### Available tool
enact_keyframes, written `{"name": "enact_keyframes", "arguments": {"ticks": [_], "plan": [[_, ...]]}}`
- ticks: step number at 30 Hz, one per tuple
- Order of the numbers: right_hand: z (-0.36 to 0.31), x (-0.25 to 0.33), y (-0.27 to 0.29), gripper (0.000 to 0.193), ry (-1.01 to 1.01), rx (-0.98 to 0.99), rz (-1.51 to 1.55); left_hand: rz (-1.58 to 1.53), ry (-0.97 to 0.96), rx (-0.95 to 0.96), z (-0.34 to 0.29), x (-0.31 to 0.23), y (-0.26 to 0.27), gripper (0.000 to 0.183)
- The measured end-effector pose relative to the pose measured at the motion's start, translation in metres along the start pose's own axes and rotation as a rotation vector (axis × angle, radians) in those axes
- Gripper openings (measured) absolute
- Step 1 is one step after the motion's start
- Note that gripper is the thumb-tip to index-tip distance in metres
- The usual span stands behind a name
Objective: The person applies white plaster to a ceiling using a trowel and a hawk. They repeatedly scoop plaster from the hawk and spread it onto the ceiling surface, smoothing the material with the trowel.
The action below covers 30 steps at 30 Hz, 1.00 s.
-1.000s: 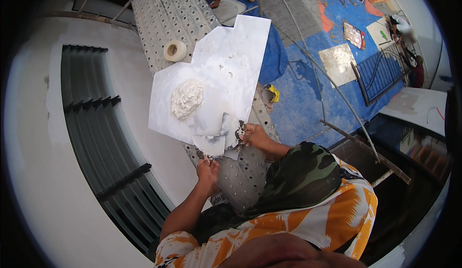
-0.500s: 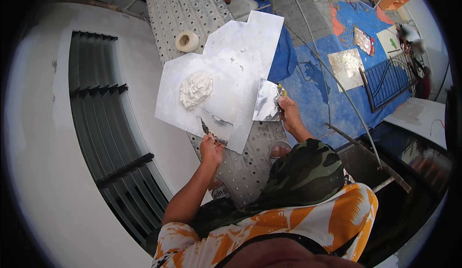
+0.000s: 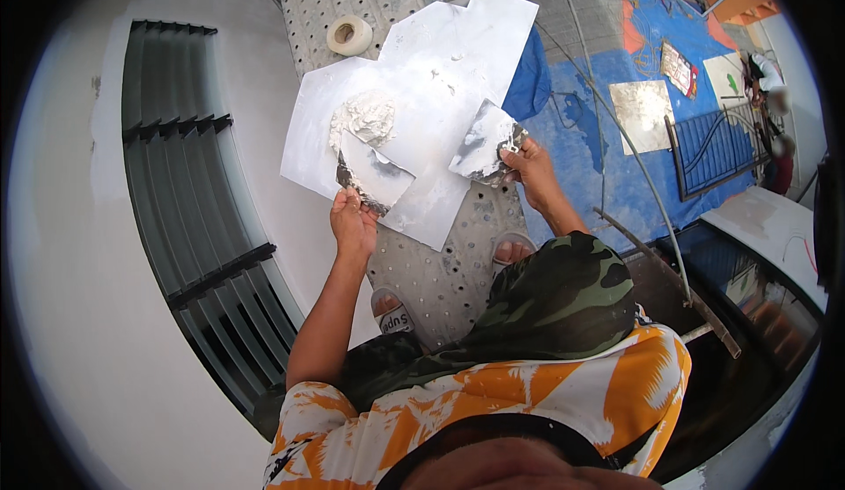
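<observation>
My left hand (image 3: 354,223) is closed on the near edge of a flat putty scraper (image 3: 378,176), a thin square blade with a dark, smeared border. Its far corner meets the lower side of a mound of white putty (image 3: 368,113). Under both lies a white board (image 3: 308,129) with an irregular outline and smears across it. My right hand (image 3: 532,173) pinches a second flat scraper (image 3: 480,147) by its right edge, fingers on top. White putty streaks that blade, which is held tilted over the board's right edge. The two scrapers are apart.
The board rests on a perforated metal scaffold plank (image 3: 440,288), where my feet also stand. A tape roll (image 3: 349,35) sits beyond it. Louvred windows (image 3: 202,208) line the left wall. Scaffold poles (image 3: 607,120) and a blue tarp (image 3: 572,76) lie right and lower, with people beyond.
My left hand has moved left and away from me, bringing its scraper against the putty mound. The right-hand scraper has turned and shifted slightly left. The view has shifted somewhat.
</observation>
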State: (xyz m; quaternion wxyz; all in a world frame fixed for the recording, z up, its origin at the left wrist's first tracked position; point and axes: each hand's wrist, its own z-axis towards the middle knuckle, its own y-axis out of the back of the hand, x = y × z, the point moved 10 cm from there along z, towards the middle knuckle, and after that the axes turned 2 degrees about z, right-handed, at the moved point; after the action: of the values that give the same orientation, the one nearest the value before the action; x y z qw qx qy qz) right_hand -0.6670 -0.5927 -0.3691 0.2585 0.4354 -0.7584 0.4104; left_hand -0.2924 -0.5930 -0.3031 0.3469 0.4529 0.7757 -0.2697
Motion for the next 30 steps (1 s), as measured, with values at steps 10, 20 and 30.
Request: {"name": "enact_keyframes", "arguments": {"ticks": [10, 20, 30], "plan": [[-0.053, -0.066, 0.007, 0.029, -0.33, 0.067, 0.086, -0.121, -0.256, -0.14, 0.034, -0.124, 0.094, 0.01], [-0.083, -0.096, -0.051, 0.041, -0.357, 0.178, 0.062, 0.079, -0.267, -0.089, -0.036, -0.236, 0.129, 0.019], [-0.07, 0.022, -0.066, 0.041, 0.27, 0.015, -1.02, -0.197, -0.547, -0.013, -0.153, -0.295, 0.203, 0.033]]}}
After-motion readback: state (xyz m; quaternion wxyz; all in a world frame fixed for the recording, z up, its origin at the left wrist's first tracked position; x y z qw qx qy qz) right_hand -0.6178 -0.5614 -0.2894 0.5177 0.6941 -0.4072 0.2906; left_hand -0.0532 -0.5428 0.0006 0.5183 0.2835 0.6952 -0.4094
